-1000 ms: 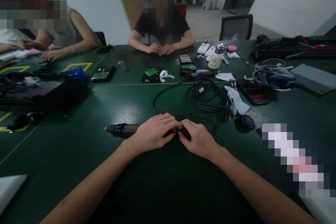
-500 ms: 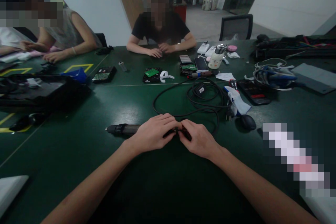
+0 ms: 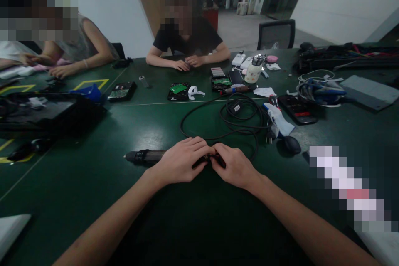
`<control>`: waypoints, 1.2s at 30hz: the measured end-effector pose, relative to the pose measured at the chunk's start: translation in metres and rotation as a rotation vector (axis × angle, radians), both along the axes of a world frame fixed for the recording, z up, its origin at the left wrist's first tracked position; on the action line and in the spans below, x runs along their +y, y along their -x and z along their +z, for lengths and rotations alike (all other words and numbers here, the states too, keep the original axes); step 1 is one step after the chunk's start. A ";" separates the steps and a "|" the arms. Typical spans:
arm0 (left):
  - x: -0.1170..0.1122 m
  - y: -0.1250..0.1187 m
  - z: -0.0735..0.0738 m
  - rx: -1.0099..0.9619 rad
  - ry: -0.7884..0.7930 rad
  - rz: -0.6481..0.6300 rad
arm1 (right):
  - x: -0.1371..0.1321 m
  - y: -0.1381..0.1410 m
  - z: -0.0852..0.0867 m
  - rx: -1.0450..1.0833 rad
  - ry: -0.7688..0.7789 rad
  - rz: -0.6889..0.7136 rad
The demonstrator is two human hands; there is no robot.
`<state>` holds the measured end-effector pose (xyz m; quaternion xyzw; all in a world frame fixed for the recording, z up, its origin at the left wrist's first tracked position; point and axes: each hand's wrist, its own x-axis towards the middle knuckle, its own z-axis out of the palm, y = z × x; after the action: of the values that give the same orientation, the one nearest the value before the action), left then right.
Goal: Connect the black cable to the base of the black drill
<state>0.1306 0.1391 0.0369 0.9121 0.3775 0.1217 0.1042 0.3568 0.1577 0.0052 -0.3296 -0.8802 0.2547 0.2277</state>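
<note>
The left hand point(image 3: 183, 160) is clasping the rear of an electric screwdriver point(image 3: 148, 157), which is lying crosswise on the green table point(image 3: 146, 122) with its bit pointing to nine o'clock. Just beside it at three o'clock, the right hand point(image 3: 235, 164) is pinching a dark end piece point(image 3: 220, 160), mostly covered by the fingers. The fingertips of both hands are meeting, hiding whether the two parts are joined. A black cable point(image 3: 181, 123) is curving in behind the right hand from its coil at one o'clock, so the piece is probably forming its end.

As for progress, lining the two parts up is looking done; the fit between them is seeming the part left, though nothing is showing how far it has got. The cable's plug point(image 3: 269, 136), at two o'clock, is lying loose, joined to no socket. Farther out, a bare drive point(image 3: 178, 90) is resting at eleven o'clock, and a co-worker point(image 3: 187, 43) is sitting near twelve.
</note>
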 end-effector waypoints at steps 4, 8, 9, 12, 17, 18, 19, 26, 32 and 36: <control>0.000 0.000 0.002 -0.004 0.009 0.005 | 0.000 0.000 0.000 -0.003 -0.007 -0.001; 0.000 0.000 0.001 0.012 -0.015 0.009 | -0.001 0.000 0.000 0.004 -0.008 -0.005; 0.000 0.000 0.002 -0.001 -0.004 -0.001 | -0.001 0.000 0.000 0.006 -0.007 -0.002; 0.000 0.000 0.001 -0.032 0.004 -0.012 | -0.001 0.000 0.001 0.007 -0.008 0.003; 0.000 0.000 0.001 -0.027 -0.001 -0.001 | 0.000 0.000 0.000 0.000 -0.011 0.003; 0.000 0.000 0.001 -0.040 0.013 -0.009 | 0.000 0.000 0.000 0.000 -0.016 0.001; 0.001 0.000 0.001 -0.050 0.023 -0.014 | 0.000 0.000 -0.001 0.000 -0.022 -0.002; 0.000 0.000 0.001 -0.021 0.025 0.016 | 0.000 0.000 -0.001 -0.002 -0.036 -0.008; -0.001 -0.001 0.003 -0.053 0.044 0.010 | -0.001 0.000 0.001 0.004 -0.019 -0.013; 0.000 -0.001 0.002 -0.023 -0.003 0.012 | -0.001 0.000 0.001 0.009 -0.023 -0.014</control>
<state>0.1317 0.1393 0.0386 0.9085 0.3813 0.1335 0.1065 0.3565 0.1568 0.0061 -0.3317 -0.8798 0.2442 0.2370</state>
